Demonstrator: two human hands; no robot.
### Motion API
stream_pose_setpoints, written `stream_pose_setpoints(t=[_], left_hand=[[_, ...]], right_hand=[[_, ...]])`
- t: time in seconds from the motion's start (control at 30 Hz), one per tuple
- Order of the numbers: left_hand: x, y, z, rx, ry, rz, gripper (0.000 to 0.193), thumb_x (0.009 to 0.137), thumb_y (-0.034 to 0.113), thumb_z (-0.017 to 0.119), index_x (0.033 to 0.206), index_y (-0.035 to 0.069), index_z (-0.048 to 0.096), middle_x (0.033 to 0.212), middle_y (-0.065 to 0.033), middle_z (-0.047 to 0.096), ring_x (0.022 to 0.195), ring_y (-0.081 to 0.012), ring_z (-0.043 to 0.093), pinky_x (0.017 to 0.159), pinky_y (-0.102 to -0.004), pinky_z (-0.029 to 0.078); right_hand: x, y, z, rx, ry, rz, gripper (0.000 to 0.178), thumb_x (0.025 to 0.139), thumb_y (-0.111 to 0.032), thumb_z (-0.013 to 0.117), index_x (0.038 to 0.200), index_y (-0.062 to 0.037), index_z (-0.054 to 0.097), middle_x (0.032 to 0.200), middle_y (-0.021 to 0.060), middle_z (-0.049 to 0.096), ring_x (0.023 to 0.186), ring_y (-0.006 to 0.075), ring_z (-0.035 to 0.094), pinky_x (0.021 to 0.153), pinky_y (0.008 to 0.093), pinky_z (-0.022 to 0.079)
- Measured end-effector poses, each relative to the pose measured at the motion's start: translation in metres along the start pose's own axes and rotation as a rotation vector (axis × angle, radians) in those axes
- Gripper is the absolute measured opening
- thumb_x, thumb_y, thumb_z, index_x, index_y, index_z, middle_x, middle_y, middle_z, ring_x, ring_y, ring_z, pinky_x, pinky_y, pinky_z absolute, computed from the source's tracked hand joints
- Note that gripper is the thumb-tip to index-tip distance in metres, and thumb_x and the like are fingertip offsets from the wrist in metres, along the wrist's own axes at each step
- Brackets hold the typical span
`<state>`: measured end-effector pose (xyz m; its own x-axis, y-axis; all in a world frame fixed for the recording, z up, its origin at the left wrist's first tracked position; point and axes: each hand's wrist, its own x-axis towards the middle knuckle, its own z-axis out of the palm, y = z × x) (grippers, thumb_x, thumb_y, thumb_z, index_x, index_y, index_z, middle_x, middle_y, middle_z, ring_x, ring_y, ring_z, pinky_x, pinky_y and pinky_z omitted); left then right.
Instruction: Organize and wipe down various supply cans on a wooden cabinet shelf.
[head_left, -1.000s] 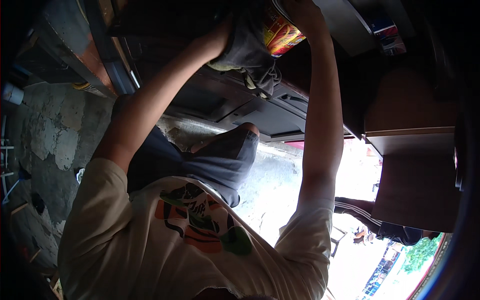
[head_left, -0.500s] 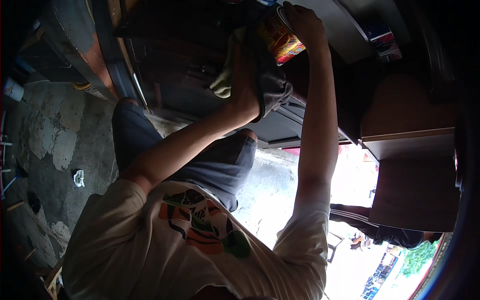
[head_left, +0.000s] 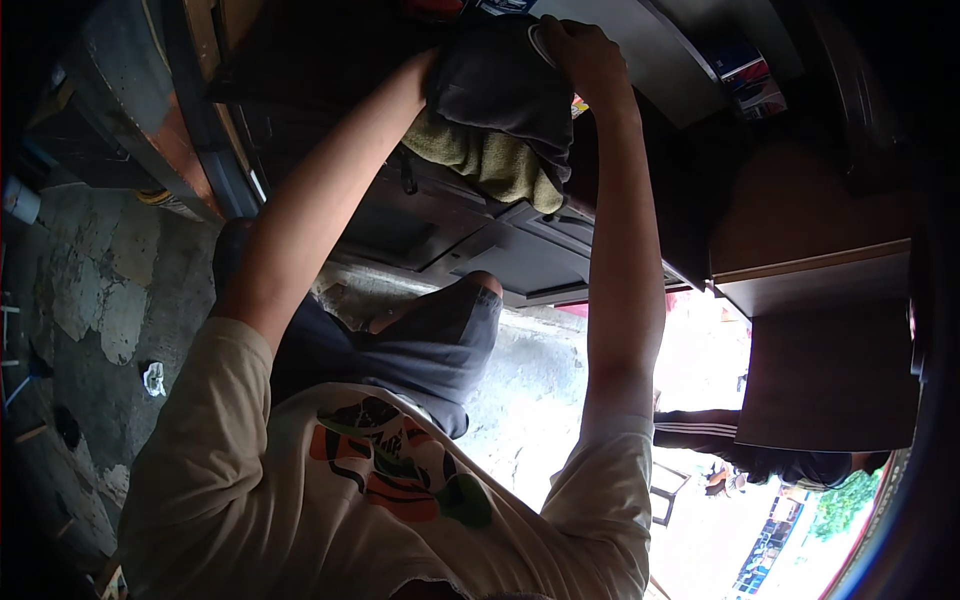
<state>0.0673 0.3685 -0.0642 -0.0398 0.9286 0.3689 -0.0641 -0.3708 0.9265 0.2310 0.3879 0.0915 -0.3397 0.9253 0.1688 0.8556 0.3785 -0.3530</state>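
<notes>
High in the view, my right hand [head_left: 592, 62] grips the rim end of a can [head_left: 579, 105] with a red and yellow label. Most of the can is hidden behind a dark cloth [head_left: 505, 85] with an olive-green underside. My left hand [head_left: 428, 78] is tucked into the cloth, which covers its fingers and hangs down in folds. It holds the cloth against the can's side, and the two hands are close together with the can between them.
A dark cabinet with panelled doors [head_left: 525, 262] stands below the cloth. A box [head_left: 752, 82] rests on the shelf at upper right. Another person's dark striped sleeve [head_left: 695, 430] shows beyond a brown wooden panel [head_left: 825, 380]. White litter [head_left: 153, 379] lies on the worn floor.
My left hand has swung up and left, carrying the cloth over the can's front, so its label is now mostly covered. The right hand, with the can, has shifted slightly left and down.
</notes>
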Motion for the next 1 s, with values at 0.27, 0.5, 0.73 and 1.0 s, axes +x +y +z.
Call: stream_pose_setpoints(t=[0.27,0.5,0.73,1.0], left_hand=[[-0.059,0.02,0.047,0.723,0.323,0.322,0.063,0.09,0.026,0.078,0.137,-0.01,0.055,0.118,-0.0234,0.068,0.102,-0.0281,0.069,0.096,-0.0345,0.054],[-0.105,0.035,0.118,0.573,0.502,0.196,0.068,0.09,0.028,0.074,0.141,-0.005,0.044,0.128,-0.0212,0.06,0.121,-0.0248,0.055,0.112,-0.0368,0.036],[-0.042,0.028,0.045,-0.191,0.266,-0.219,0.05,0.097,0.02,0.065,0.136,-0.01,0.058,0.124,-0.0225,0.067,0.107,-0.0341,0.065,0.101,-0.0376,0.049],[0.06,0.07,-0.026,1.41,-0.382,0.235,0.037,0.099,0.017,0.063,0.134,0.005,0.064,0.127,-0.0128,0.07,0.101,-0.021,0.069,0.087,-0.0324,0.053]], right_hand=[[-0.006,0.0,0.007,-0.015,0.116,-0.047,0.058,0.099,-0.052,0.049,0.115,-0.0028,0.076,0.109,0.0238,0.075,0.096,0.0437,0.074,0.083,0.0489,0.06],[-0.015,-0.008,0.003,-0.023,0.135,0.037,0.061,0.096,-0.059,0.046,0.115,-0.0104,0.078,0.108,0.0193,0.077,0.103,0.0437,0.071,0.086,0.0495,0.056],[-0.019,-0.009,0.001,-0.006,0.169,0.016,0.056,0.098,-0.05,0.053,0.108,-0.0003,0.076,0.1,0.023,0.076,0.092,0.0403,0.075,0.078,0.0458,0.06],[-0.014,-0.007,0.01,-0.007,0.222,-0.036,0.055,0.102,-0.049,0.049,0.107,-0.0005,0.075,0.1,0.0242,0.076,0.092,0.0424,0.074,0.078,0.0466,0.06]])
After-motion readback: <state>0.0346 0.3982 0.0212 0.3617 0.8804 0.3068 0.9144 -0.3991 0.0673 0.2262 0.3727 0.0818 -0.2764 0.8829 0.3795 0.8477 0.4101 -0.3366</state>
